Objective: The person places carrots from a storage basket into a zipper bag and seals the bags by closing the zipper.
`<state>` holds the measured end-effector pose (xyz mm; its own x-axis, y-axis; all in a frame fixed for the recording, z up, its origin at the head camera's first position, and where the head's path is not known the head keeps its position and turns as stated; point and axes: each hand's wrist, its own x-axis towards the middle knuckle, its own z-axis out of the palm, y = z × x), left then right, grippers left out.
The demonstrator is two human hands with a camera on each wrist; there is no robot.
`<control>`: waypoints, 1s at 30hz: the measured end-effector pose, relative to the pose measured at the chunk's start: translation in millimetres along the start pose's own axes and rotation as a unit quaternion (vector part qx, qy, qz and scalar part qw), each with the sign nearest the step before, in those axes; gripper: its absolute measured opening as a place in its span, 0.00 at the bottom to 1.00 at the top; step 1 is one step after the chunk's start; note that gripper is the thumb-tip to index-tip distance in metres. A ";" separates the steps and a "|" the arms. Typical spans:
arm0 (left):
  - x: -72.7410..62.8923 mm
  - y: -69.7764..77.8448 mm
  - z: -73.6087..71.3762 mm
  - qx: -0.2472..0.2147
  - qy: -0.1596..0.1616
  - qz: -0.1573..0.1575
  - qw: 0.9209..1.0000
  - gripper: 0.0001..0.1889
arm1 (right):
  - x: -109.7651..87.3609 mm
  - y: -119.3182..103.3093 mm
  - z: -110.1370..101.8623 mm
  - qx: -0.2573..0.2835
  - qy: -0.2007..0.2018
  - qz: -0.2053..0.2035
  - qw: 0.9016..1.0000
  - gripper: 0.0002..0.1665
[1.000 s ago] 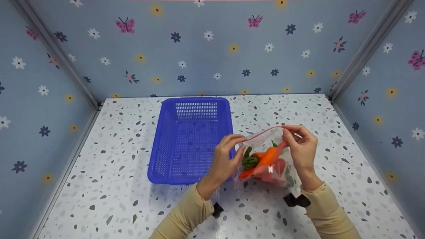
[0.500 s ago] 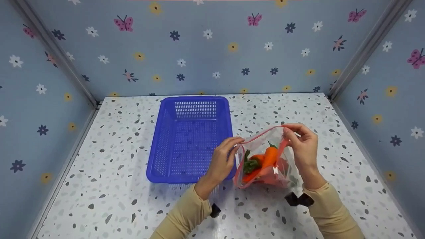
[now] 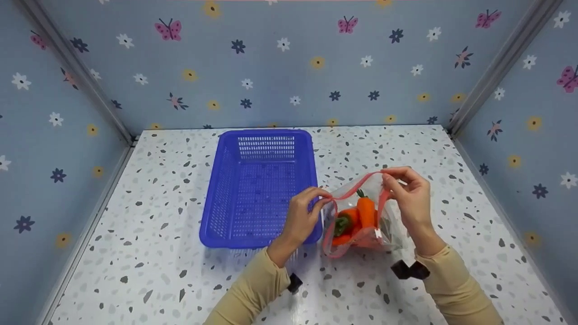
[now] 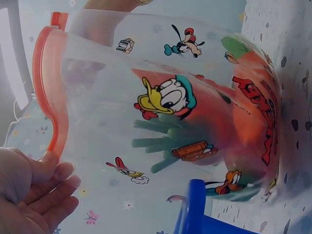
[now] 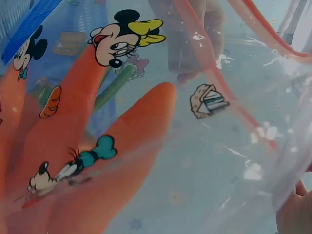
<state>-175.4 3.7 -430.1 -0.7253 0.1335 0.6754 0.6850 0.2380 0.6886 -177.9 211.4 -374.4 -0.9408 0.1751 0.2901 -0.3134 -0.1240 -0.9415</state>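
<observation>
A clear zip bag [image 4: 112,97] with a red zip edge and cartoon prints stands on the table, its mouth spread apart. Inside lie orange carrots [image 3: 366,212] with green stems [image 3: 342,224]. My left hand [image 3: 301,216] pinches the left side of the zip edge between thumb and fingers, as the left wrist view also shows. The right side of that edge is pinched by my right hand [image 3: 412,203]. In the right wrist view only a bit of the right hand [image 5: 296,209] shows at the lower right, past the bag's film.
Just left of the bag is a blue perforated basket [image 3: 208,216], its near right corner beside my left wrist. The white speckled table [image 3: 153,180] meets patterned panels [image 3: 289,63] at the back and both sides. Black square pieces [image 3: 410,270] sit at the sleeves.
The bag's mouth has been pulled wider, and the carrot inside stands more upright in view. Both hands keep their pinch on the zip edge and have shifted only slightly.
</observation>
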 end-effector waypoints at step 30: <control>53.4 8.9 5.8 0.033 0.094 -0.047 0.994 0.06 | -10.5 -29.2 -50.9 -0.099 -0.093 -0.016 0.991 0.15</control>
<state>-208.4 18.5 -389.4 -0.7563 -0.0723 0.6503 0.6040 0.3049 0.7364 -152.2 262.9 -358.7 -0.9440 -0.0089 0.3297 -0.3295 0.0754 -0.9412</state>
